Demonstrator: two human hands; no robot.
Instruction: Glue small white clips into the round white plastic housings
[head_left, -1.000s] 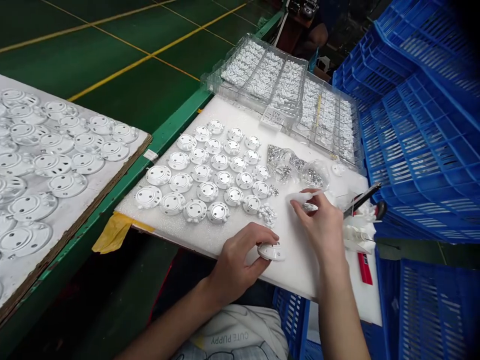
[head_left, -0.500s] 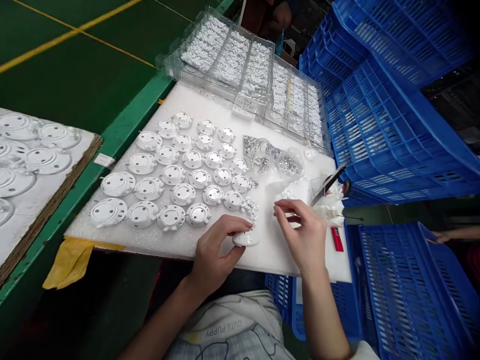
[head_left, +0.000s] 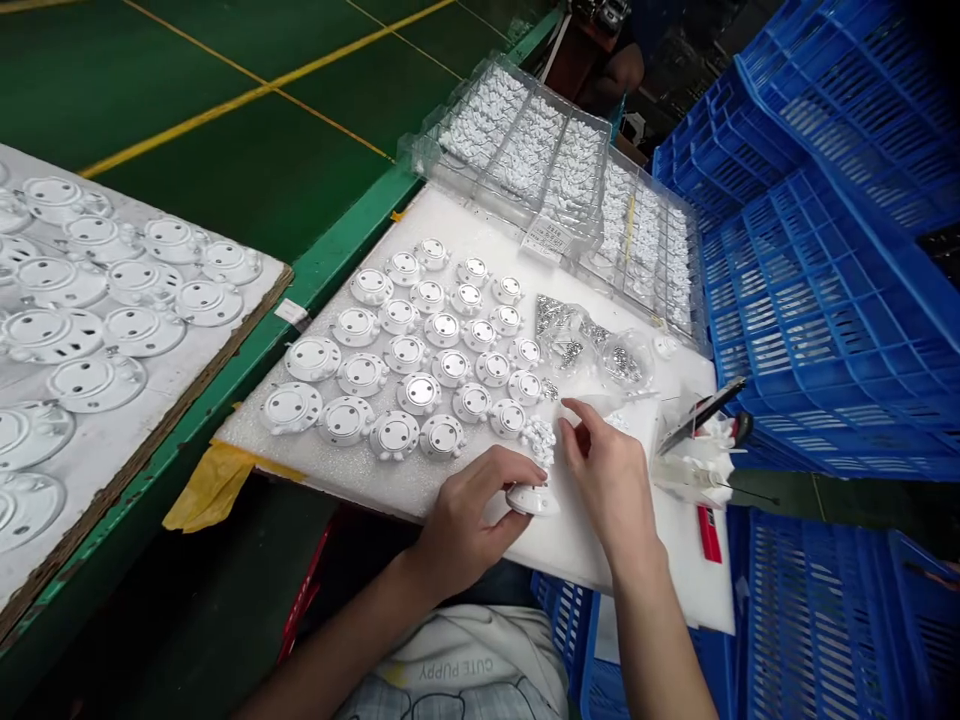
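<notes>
**My left hand has a white round piece**

I have a white round piece (head_left: 529, 500) in my left hand (head_left: 466, 520). My left fingers are closed on its edge, with the thumb low and a finger on top. It is at the near side of the white tabletop (head_left: 577, 545), just below a small heap of white bits (head_left: 538, 438). I can't tell if it touches the tabletop.

My right hand (head_left: 611, 485) is on the other side of the heap. My right fingers are bent, and there is a little gap between the thumb and the pointing finger. I can't tell if they have something tiny.

Lots of other round pieces (head_left: 418, 392) sit in rows to the left of the heap. Each has two dark dots on top. Past the heap are clear bags (head_left: 570, 345) with shiny metal bits. Big clear trays (head_left: 517, 140) full of small white parts are at the far end, and a paper label (head_left: 546, 238) is on the front of one.

Near the right edge are a long black thing (head_left: 703, 414) and a red thing (head_left: 709, 534). Blue crates (head_left: 817, 290) are stacked past that edge. A yellow sheet (head_left: 212, 487) hangs off the near left corner. Past a green rail (head_left: 334, 255), a board (head_left: 176, 375) on the left has more round white pieces on it.
</notes>
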